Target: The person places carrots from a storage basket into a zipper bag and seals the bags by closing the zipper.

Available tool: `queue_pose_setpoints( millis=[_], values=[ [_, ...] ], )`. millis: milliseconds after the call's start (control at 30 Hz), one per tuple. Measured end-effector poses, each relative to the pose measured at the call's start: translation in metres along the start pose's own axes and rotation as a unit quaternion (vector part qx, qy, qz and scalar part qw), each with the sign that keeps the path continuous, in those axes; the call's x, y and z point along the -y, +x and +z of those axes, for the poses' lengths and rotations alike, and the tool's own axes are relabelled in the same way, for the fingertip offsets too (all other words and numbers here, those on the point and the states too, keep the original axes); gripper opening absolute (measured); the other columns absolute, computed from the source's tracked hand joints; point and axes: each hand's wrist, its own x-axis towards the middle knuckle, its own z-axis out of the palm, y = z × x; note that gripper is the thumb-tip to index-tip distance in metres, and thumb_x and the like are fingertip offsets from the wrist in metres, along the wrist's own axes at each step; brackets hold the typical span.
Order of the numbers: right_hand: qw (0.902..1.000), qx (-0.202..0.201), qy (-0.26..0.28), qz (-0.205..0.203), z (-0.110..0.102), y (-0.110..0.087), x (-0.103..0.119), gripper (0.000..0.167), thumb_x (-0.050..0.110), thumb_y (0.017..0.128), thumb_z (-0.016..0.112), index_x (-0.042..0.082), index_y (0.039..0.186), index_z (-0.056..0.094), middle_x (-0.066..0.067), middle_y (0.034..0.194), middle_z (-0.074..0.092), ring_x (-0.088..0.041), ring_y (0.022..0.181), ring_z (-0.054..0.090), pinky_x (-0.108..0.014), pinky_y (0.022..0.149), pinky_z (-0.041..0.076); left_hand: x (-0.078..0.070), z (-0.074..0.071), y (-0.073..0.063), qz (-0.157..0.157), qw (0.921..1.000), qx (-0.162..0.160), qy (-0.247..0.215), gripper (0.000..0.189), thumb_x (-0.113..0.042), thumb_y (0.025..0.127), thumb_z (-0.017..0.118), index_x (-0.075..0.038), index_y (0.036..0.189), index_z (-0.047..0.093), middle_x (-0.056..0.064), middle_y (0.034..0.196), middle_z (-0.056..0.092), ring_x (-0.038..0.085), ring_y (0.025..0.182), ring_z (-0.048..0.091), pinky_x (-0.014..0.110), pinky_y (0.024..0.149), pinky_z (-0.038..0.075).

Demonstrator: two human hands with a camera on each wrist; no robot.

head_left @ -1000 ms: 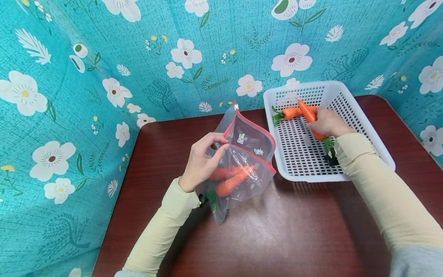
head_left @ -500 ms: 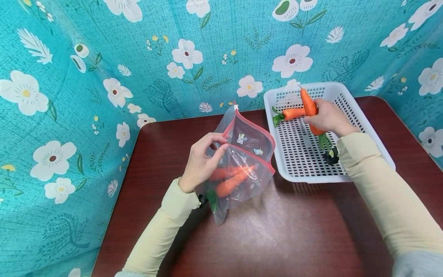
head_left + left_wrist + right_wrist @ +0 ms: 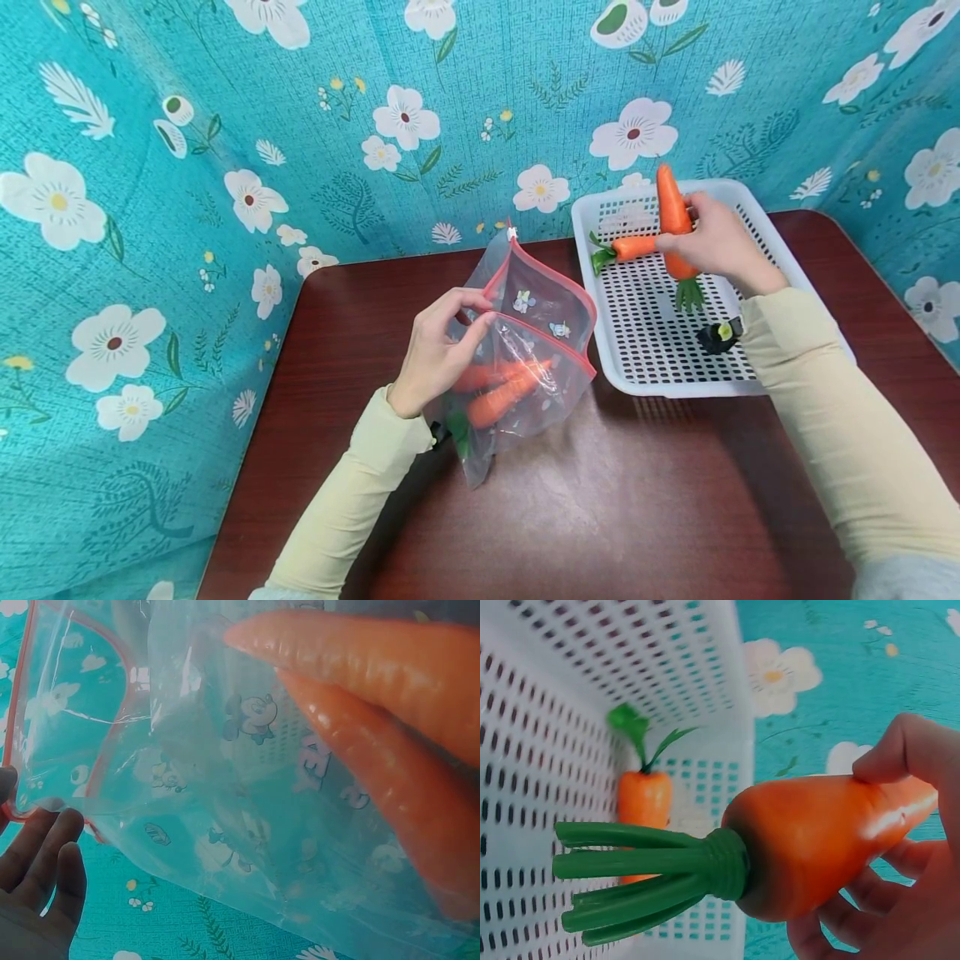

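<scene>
My left hand point(image 3: 442, 346) pinches the red-edged mouth of a clear zip bag point(image 3: 555, 400) between thumb and fingers, and the mouth gapes. Inside the bag lie two carrots point(image 3: 375, 667), tips toward the opening. Over the basket, my right hand point(image 3: 723, 242) grips another carrot point(image 3: 672, 212) around its middle, its tip up and its green stalks point(image 3: 645, 874) hanging down. A further carrot point(image 3: 633, 246) with green leaves lies in the white basket point(image 3: 678, 388), partly hidden behind the held one in the head view.
The dark red-brown table point(image 3: 570, 517) bears the bag and, at the right, the basket. A flowered turquoise cloth point(image 3: 300, 125) hangs behind and beside the table. A black wrist-camera mount point(image 3: 720, 335) sits under the right wrist.
My right hand has lifted the carrot up from the basket floor and turned it more upright. The left hand and the bag have stayed in place.
</scene>
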Motion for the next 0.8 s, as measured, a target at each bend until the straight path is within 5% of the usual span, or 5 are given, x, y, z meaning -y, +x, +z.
queue_pose_setpoints(
  millis=[300,500,800],
  values=[
    [0.9935,-0.039,0.105,-0.020,-0.008,-0.010,0.019,0.044,0.020,0.092,0.057,0.002,0.129,0.042,-0.008,0.110,0.050,-0.022,0.088,0.052,-0.023,0.064,0.049,0.000,0.000,0.000,-0.006,1.0000,-0.004,-0.001,0.015,-0.011,0.089,0.068,-0.006,0.102,0.066,0.005,0.097,0.068,0.013,0.086,0.060,0.034,0.070,0.051],
    [0.9842,-0.043,0.169,-0.029,-0.012,-0.018,0.029,0.035,0.019,0.093,0.055,0.014,0.126,0.044,0.005,0.108,0.050,-0.016,0.096,0.050,-0.022,0.073,0.047,0.000,0.001,0.000,-0.009,0.9999,-0.005,-0.002,0.015,-0.012,0.089,0.069,-0.007,0.102,0.066,0.005,0.097,0.068,0.012,0.086,0.060,0.035,0.071,0.051],
    [0.9558,-0.078,0.267,-0.097,-0.013,-0.026,0.043,0.036,0.005,0.090,0.056,0.014,0.125,0.050,0.004,0.109,0.055,-0.015,0.099,0.052,-0.016,0.075,0.048,0.000,0.001,0.001,-0.008,0.9999,-0.007,-0.002,0.017,-0.010,0.088,0.070,-0.004,0.102,0.065,0.005,0.096,0.068,0.013,0.084,0.060,0.036,0.070,0.052]
  ],
)
